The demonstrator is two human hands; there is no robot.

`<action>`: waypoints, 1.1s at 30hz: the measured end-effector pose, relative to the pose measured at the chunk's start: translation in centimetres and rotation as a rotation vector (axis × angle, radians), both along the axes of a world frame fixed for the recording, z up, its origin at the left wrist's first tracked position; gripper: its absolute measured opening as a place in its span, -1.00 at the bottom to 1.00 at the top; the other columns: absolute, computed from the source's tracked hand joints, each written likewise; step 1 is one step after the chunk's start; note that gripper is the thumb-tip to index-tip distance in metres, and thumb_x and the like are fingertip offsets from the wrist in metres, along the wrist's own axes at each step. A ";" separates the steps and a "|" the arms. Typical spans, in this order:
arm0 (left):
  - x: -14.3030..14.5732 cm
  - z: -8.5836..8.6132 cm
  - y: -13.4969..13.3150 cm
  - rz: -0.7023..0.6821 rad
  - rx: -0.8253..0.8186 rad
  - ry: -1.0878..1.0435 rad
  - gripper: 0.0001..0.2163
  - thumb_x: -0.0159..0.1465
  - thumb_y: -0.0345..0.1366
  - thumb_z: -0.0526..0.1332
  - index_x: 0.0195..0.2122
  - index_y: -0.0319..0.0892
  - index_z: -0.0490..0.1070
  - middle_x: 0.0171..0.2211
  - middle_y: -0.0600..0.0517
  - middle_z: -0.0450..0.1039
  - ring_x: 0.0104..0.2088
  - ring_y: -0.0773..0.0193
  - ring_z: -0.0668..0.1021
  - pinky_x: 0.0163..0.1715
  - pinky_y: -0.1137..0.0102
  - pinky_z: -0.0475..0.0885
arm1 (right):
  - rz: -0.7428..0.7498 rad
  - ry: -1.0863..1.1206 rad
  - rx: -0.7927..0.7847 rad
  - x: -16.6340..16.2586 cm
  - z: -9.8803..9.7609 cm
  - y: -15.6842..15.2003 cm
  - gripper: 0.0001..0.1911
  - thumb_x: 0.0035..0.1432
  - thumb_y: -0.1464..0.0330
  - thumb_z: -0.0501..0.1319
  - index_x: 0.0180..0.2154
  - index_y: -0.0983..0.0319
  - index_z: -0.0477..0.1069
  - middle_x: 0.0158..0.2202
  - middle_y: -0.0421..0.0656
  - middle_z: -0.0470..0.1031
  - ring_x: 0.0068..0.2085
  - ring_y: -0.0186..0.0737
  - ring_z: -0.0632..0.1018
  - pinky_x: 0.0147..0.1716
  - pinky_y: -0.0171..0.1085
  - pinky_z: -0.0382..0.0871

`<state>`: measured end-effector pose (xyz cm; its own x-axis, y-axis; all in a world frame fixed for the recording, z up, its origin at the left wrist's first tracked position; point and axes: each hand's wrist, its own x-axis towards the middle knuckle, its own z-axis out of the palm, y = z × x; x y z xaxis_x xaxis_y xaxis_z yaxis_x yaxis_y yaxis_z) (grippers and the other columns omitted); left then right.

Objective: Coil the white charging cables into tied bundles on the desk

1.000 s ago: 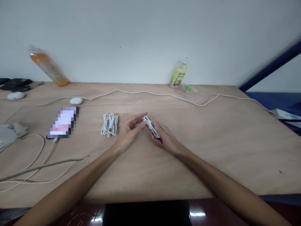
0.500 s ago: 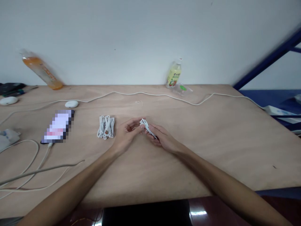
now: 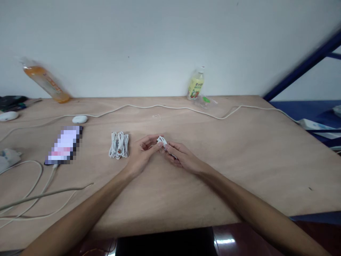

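Observation:
Between my two hands is a coiled white cable (image 3: pixel 161 140), folded into a small bundle and partly covered by my fingers. My left hand (image 3: pixel 144 151) pinches its upper left end between thumb and fingers. My right hand (image 3: pixel 183 155) grips the lower right part, thumb on top. Left of my left hand, several coiled white cables (image 3: pixel 118 145) lie side by side on the wooden table (image 3: pixel 239 160). Beyond my hands rests a thin white scrap of tie or wire (image 3: pixel 157 116).
A phone (image 3: pixel 64 145) with blurred screen lies at the left, a charging cable (image 3: pixel 50 181) plugged in. Behind it is a white earbud case (image 3: pixel 79 119). An orange drink bottle (image 3: pixel 48 83) and a yellow-labelled bottle (image 3: pixel 195 84) lean on the wall. A long white cord (image 3: pixel 170 106) crosses the table.
The right thumb has shifted up and left over the bundle, covering more of it. Both hands stay in nearly the same place; the view has moved slightly.

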<state>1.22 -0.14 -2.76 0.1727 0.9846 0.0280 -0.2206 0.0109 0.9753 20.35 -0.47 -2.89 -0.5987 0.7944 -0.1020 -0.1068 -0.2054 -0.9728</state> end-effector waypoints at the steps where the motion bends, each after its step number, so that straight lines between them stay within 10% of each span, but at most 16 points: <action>1: 0.0 0.0 0.0 -0.001 0.000 -0.005 -0.60 0.16 -0.08 0.60 -0.04 -0.16 0.75 -0.27 -0.01 0.73 -0.32 0.27 0.62 -0.15 0.35 0.52 | 0.015 0.005 0.002 0.0 0.0 0.0 -0.44 0.32 -0.20 0.28 -0.18 0.17 0.37 -0.50 -0.40 0.12 -0.55 -0.41 0.03 -0.61 -0.34 -0.13; 33: 0.0 0.0 0.0 0.052 -0.111 -0.271 -0.51 0.11 -0.17 0.66 0.07 -0.11 0.72 -0.05 -0.10 0.77 -0.09 0.14 0.71 0.05 0.24 0.55 | -0.021 -0.053 0.035 0.1 0.2 0.0 -0.38 0.34 -0.24 0.21 -0.18 0.21 0.51 -0.48 -0.32 0.27 -0.55 -0.39 0.21 -0.62 -0.33 0.01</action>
<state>1.24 -0.09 -2.74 0.1227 0.9916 -0.0420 -0.4755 0.0959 0.8745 20.46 -0.49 -2.71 -0.5760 0.8107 -0.1053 -0.0585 -0.1694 -0.9838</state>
